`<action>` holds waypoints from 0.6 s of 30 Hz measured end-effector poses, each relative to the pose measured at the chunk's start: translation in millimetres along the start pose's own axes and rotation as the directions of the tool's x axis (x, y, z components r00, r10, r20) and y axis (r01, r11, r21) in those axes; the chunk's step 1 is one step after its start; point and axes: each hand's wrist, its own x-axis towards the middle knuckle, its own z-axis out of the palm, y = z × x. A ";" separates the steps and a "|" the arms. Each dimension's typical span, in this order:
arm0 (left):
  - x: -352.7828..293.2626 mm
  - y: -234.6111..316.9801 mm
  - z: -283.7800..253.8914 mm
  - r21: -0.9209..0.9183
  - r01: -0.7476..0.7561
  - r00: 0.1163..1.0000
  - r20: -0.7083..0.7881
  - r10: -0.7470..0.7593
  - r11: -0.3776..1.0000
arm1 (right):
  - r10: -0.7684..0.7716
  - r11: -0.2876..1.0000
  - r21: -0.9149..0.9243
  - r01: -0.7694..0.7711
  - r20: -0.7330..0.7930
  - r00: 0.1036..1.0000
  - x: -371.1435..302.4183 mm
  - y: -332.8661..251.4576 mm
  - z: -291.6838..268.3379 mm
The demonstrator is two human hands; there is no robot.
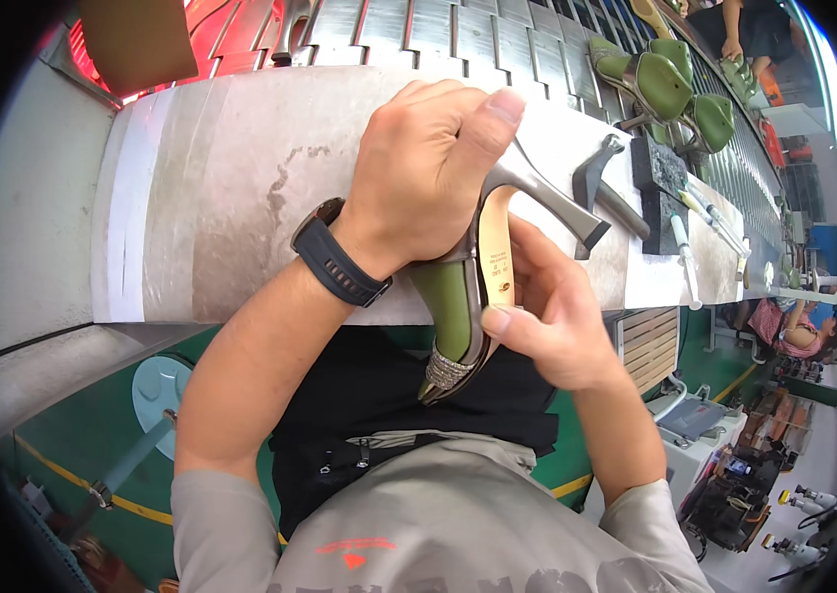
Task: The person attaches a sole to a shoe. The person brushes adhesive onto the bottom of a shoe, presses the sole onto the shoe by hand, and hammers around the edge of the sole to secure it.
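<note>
Stretching across the far side, the slatted metal conveyor [438, 35] runs behind the pale workbench [231, 178], and over that bench's near edge comes the star turn, a green high-heeled shoe [443, 311], its toe [427, 392] pointing nearward beyond the edge, above the person's dark lap [339, 395]. Look far right: more green shoes [651, 84] sit by the conveyor, well apart from the action. Now the grips! The left hand [418, 178] is curled closed over the back of the shoe, its thumb [505, 107] raised toward the far side, the other fingertips hidden. The right hand [562, 316] is half closed, pinching the shoe from the right, thumb at the edge of the tan sole [496, 262], fingers tucked largely out of sight. And the danger? That heel [552, 203] juts right, close to a dark hammer [626, 210]; a quick twist of the left wrist could knock the tool or scuff the heel. Behind it, farther right, sits a black block [661, 168]. One to watch: a slim white tool [683, 252] pokes over the near edge, so a stray right elbow might send it to the floor. Finally the glittering band [448, 371] near the toe: should that right thumb slip, I'd say the front could swing down and the stones catch on the bench edge.
</note>
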 end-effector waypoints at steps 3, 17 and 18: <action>0.6 5.5 0.7 0.033 -0.058 0.998 0.029 0.057 0.998 | 0.071 0.990 -0.115 -0.078 -0.066 0.995 14.1 -13.5 -0.7; -126.7 39.3 -64.2 0.398 -0.080 0.991 -0.070 0.117 0.914 | -0.432 0.012 -0.900 0.436 0.388 0.814 27.6 -38.3 -10.1; -125.4 38.4 -58.3 0.455 -0.093 0.991 -0.048 0.128 0.886 | -0.433 0.004 -0.903 0.430 0.386 0.814 30.1 -32.7 -10.0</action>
